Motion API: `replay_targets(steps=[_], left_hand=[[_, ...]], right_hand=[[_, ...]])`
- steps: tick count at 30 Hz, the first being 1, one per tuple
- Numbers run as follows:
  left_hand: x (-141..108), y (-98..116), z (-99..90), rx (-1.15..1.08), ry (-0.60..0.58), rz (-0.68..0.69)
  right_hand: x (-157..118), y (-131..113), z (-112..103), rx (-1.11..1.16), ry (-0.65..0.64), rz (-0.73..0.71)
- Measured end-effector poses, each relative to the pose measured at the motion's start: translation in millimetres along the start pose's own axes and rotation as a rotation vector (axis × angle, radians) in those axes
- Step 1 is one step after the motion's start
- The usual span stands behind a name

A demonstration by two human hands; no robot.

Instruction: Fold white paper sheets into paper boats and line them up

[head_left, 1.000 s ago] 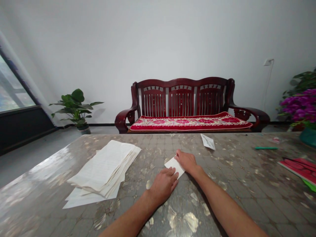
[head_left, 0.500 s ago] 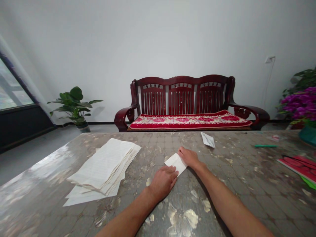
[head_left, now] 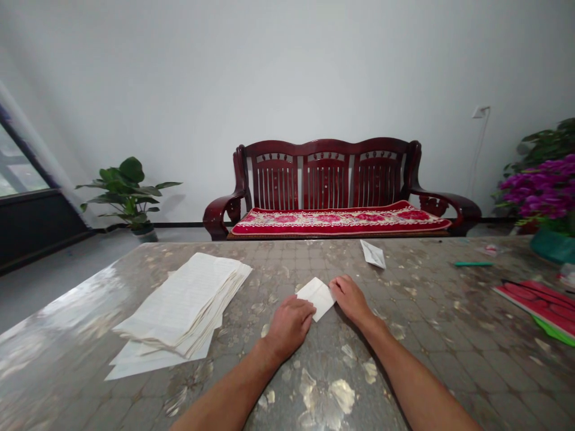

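The paper [head_left: 318,298] lies between our left fingers [head_left: 306,306] and right fingers [head_left: 339,286], both curled, grip unclear; one corner points away, long axis indistinct.

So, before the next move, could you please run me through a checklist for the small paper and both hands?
1. Small paper resting on the table: ok.
2. Left hand at its left side: ok.
3. Right hand at its right corner: ok.
4. Right fingers firmly gripping that corner: cannot tell, the fingertips are hidden.
5. Paper stack apart from the small paper: ok, a gap shows between them.
6. Underside of the small paper neat: cannot tell, it is out of sight.
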State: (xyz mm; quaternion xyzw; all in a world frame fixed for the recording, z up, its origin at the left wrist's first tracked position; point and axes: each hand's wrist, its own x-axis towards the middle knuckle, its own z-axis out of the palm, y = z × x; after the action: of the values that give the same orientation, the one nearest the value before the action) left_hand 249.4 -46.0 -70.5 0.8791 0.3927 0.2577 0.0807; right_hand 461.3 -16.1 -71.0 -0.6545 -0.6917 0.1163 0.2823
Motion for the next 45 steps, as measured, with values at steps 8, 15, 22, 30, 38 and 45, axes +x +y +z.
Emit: replay_targets(steps=[8, 15, 22, 30, 38, 45], left_hand=[[10, -12, -1.0, -0.081, 0.224, -0.206], [18, -21, 0.7, -0.176, 0.186, -0.409], [19, -16, -5.7, -0.164, 0.139, -0.494], [21, -20, -2.2, -0.261, 0.134, -0.573], [24, -18, -8.9, -0.219, 0.167, -0.689], [21, -10, -11.1, -0.184, 0.092, -0.703]], right_hand=[[-3, -7, -2, -0.021, -0.016, -0.038], [-2, -5, -3, 0.022, -0.055, -0.078], [-1, -5, -3, 0.049, -0.067, -0.091], [-3, -7, -4, 0.106, -0.012, -0.112], [-14, -17, -6, -0.026, -0.006, -0.319], [-15, -13, -1, -0.091, 0.009, -0.451]])
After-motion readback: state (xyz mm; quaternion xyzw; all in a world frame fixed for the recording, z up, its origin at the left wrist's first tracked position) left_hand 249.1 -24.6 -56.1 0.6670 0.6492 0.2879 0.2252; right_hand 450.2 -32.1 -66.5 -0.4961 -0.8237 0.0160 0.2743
